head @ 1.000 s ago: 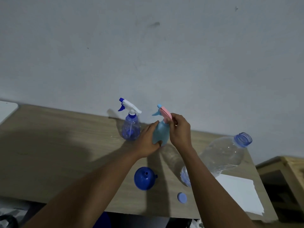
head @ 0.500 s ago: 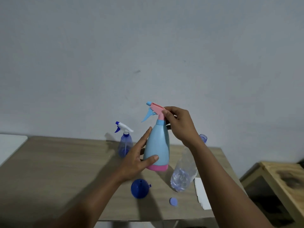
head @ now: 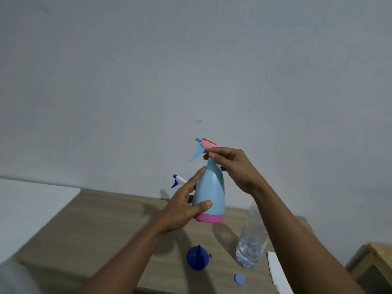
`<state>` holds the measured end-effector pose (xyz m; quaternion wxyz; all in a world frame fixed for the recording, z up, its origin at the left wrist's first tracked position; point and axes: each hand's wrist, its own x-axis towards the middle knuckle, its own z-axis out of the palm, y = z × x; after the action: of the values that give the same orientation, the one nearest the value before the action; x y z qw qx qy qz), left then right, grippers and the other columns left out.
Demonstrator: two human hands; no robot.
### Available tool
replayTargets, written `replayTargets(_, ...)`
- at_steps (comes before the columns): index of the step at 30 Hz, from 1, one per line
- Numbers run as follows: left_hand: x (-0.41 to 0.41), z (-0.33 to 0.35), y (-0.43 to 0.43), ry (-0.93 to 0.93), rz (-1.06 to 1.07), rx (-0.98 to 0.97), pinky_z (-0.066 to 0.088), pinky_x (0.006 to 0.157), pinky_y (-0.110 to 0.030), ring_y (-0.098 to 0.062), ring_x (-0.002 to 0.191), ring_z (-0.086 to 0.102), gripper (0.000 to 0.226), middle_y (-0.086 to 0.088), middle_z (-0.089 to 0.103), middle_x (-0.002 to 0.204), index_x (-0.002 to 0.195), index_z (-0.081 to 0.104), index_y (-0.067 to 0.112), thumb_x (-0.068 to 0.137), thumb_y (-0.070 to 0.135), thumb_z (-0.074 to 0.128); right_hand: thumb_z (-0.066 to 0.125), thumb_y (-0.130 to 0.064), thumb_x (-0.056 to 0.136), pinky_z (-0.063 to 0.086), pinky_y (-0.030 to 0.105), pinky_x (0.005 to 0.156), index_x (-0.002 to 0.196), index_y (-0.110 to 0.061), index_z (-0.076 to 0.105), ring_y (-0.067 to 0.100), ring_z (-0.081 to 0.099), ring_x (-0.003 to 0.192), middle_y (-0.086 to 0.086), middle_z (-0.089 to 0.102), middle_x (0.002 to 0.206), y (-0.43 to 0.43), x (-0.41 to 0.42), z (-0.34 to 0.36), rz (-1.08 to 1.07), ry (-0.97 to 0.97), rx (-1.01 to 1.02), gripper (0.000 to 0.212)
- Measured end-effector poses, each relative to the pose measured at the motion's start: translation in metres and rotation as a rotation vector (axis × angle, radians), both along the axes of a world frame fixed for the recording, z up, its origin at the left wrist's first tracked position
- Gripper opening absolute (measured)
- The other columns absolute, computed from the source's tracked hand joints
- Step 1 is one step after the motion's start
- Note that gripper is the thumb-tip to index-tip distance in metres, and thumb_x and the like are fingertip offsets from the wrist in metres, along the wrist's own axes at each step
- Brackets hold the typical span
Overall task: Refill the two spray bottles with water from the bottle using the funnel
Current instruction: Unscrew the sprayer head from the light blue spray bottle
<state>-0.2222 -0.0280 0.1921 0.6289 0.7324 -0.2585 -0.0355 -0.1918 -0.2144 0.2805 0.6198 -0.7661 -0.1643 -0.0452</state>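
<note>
A light blue spray bottle (head: 211,194) with a pink base and pink trigger head is lifted above the table. My left hand (head: 183,205) holds its body, thumb across the front. My right hand (head: 231,166) pinches the pink spray head at the neck. A second, dark blue spray bottle (head: 177,179) stands on the table behind my left hand, mostly hidden, only its white and blue nozzle showing. The clear water bottle (head: 252,240) stands uncapped to the right, its top behind my right arm. The blue funnel (head: 198,258) lies on the table in front.
The water bottle's blue cap (head: 239,279) lies near the front edge of the wooden table (head: 101,225). White paper (head: 277,272) lies at the right. A white surface (head: 31,204) adjoins the table on the left, a wooden stand (head: 377,264) on the right.
Both hands have lifted the light blue spray bottle off the table and up toward me. The view has tilted upward, showing more wall.
</note>
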Motion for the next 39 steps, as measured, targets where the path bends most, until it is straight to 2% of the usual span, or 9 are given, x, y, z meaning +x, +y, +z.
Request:
replayTargets(5,-0.005,0.003,0.004,0.017,0.007,-0.047,0.058,0.092,-0.039,-0.003,0.114,0.06,0.078,0.018,0.05,0.139,0.142,0.032,0.059,0.087,0.023,0.075,0.075,-0.007,0.086,0.053,0.039,0.1,0.109,-0.014,0.077,0.028,0.069,0.108,0.01,0.077,0.104,0.004,0.005,0.002,0.03,-0.034,0.085,0.024)
replayTargets(12,-0.006,0.004,0.009,0.022,-0.005,-0.017,0.056,0.096,-0.045,-0.015,0.123,0.057,0.084,0.013,0.05,0.143,0.145,0.031,0.056,0.077,0.04,0.079,0.071,0.001,0.087,0.053,0.04,0.101,0.108,-0.013,0.076,0.028,0.068,0.112,0.012,0.076,0.109,0.007,0.002,-0.001,0.081,-0.008,0.167,0.025)
replayTargets(16,-0.007,0.002,0.013,0.05,-0.021,-0.034,0.056,0.095,-0.049,-0.024,0.125,0.056,0.085,0.007,0.05,0.143,0.143,0.033,0.058,0.075,0.04,0.08,0.069,0.001,0.088,0.053,0.042,0.1,0.11,-0.014,0.075,0.026,0.069,0.104,0.01,0.074,0.114,0.01,-0.001,-0.005,0.082,0.0,0.204,0.028)
replayTargets(22,-0.01,0.001,0.017,0.109,-0.072,-0.078,0.056,0.093,-0.052,-0.029,0.126,0.056,0.083,0.002,0.052,0.141,0.144,0.036,0.055,0.081,0.023,0.08,0.064,0.004,0.091,0.055,0.045,0.093,0.121,-0.007,0.07,0.033,0.071,0.096,0.012,0.07,0.123,0.015,-0.007,-0.009,0.127,0.046,0.301,0.033)
replayTargets(24,-0.01,0.004,0.02,0.125,-0.099,-0.09,0.056,0.093,-0.052,-0.029,0.124,0.057,0.083,-0.001,0.053,0.139,0.144,0.036,0.053,0.082,0.02,0.08,0.062,0.004,0.092,0.057,0.043,0.09,0.122,-0.007,0.069,0.034,0.07,0.097,0.012,0.069,0.124,0.016,-0.01,-0.008,0.155,0.064,0.332,0.033)
replayTargets(28,-0.012,0.01,0.026,0.169,-0.149,-0.128,0.059,0.081,-0.045,-0.028,0.12,0.061,0.082,-0.009,0.055,0.134,0.145,0.038,0.05,0.082,0.016,0.078,0.056,0.004,0.095,0.058,0.042,0.09,0.122,-0.005,0.067,0.034,0.068,0.11,0.01,0.068,0.127,0.015,-0.016,-0.006,0.233,0.141,0.44,0.031)
replayTargets(32,-0.012,0.012,0.026,0.148,-0.138,-0.143,0.058,0.087,-0.046,-0.027,0.12,0.062,0.08,-0.003,0.059,0.134,0.148,0.035,0.045,0.087,0.008,0.073,0.063,-0.006,0.093,0.052,0.04,0.099,0.12,-0.009,0.069,0.023,0.063,0.119,0.01,0.066,0.129,0.01,-0.013,-0.001,0.206,0.066,0.292,0.028)
replayTargets(35,-0.011,0.012,0.029,0.133,-0.136,-0.141,0.057,0.091,-0.049,-0.029,0.122,0.06,0.081,0.0,0.06,0.136,0.148,0.034,0.046,0.085,0.015,0.075,0.073,-0.023,0.086,0.048,0.038,0.101,0.114,-0.025,0.075,0.019,0.056,0.104,0.008,0.067,0.126,0.009,-0.011,0.003,0.104,-0.026,0.114,0.028)
replayTargets(39,-0.009,0.011,0.03,0.129,-0.137,-0.133,0.056,0.092,-0.051,-0.029,0.123,0.06,0.08,0.002,0.06,0.135,0.149,0.034,0.044,0.088,0.011,0.074,0.073,-0.01,0.087,0.053,0.033,0.094,0.115,-0.022,0.074,0.018,0.059,0.089,0.006,0.069,0.121,0.008,-0.012,0.002,0.098,-0.036,0.107,0.03)
